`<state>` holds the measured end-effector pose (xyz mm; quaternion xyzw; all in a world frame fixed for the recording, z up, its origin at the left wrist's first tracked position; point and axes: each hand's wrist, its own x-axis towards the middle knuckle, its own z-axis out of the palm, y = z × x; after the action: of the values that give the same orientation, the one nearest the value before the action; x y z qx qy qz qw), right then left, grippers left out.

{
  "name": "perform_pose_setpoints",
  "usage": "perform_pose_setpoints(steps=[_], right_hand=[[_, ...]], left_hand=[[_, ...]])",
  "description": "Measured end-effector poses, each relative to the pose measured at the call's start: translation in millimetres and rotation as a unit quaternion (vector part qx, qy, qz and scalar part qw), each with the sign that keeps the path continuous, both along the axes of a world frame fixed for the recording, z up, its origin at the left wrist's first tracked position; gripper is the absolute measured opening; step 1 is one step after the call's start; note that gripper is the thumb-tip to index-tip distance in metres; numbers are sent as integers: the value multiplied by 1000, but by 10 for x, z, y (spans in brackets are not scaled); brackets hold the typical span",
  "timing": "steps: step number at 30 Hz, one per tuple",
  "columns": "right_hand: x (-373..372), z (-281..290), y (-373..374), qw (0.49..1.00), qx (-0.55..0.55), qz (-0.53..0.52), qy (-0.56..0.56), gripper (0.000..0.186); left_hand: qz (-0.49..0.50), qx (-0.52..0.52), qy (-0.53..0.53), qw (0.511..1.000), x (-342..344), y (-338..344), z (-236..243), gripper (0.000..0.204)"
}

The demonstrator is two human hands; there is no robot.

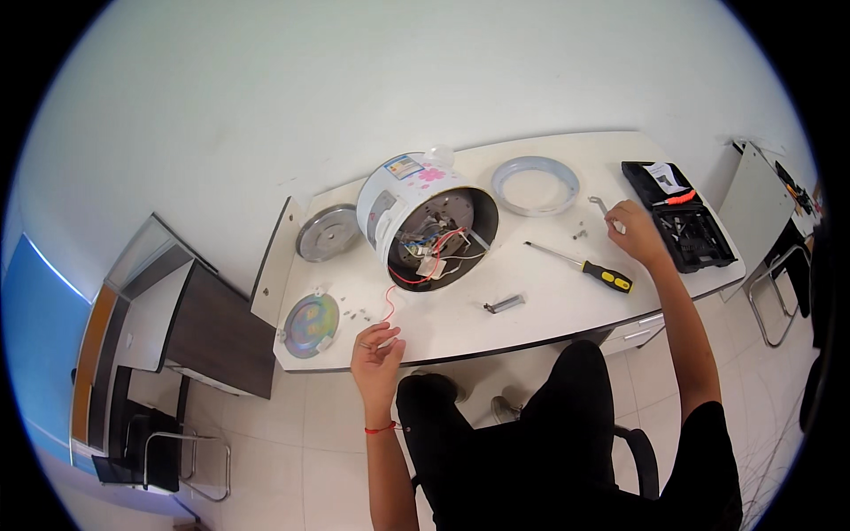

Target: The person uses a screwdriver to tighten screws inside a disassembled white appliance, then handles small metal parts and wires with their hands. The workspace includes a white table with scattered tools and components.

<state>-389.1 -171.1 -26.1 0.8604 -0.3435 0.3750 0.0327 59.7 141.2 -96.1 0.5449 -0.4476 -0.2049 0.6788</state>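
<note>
An appliance body (385,203) with a flower pattern lies on its side on the white table (558,319), its bottom open on wiring and metal parts (425,239). A loose red wire (390,301) hangs from it toward my left hand (378,350), which is at the front edge with loosely curled fingers apart and nothing visible in them. My right hand (630,228) is closed on a small metal bracket (598,203) at the right. Small fasteners (580,232) lie beside it. A yellow-and-black screwdriver (606,276) and another small metal piece (505,302) lie nearer me.
A metal lid (328,233) and iridescent disc (310,325) are at left, a translucent ring (536,162) at back, an open black toolcase (686,239) at right. Side desks (217,327) (753,195) and a chair (142,451) stand beyond the table.
</note>
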Motion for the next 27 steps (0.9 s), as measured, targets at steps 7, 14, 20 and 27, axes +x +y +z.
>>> perform_pose_setpoints(steps=[7,14,20,27], right_hand=[[273,449,652,988,26,25,-150,12],[942,456,1787,854,278,264,-353,14],[1549,-45,2646,600,466,339,-555,17],[1691,-123,2962,575,498,357,-542,10]], left_hand=[[63,99,24,993,-214,-26,186,23],[191,-55,5,980,-533,-180,312,24],[24,140,56,988,-727,109,550,28],[-271,-3,167,948,-946,251,708,36]])
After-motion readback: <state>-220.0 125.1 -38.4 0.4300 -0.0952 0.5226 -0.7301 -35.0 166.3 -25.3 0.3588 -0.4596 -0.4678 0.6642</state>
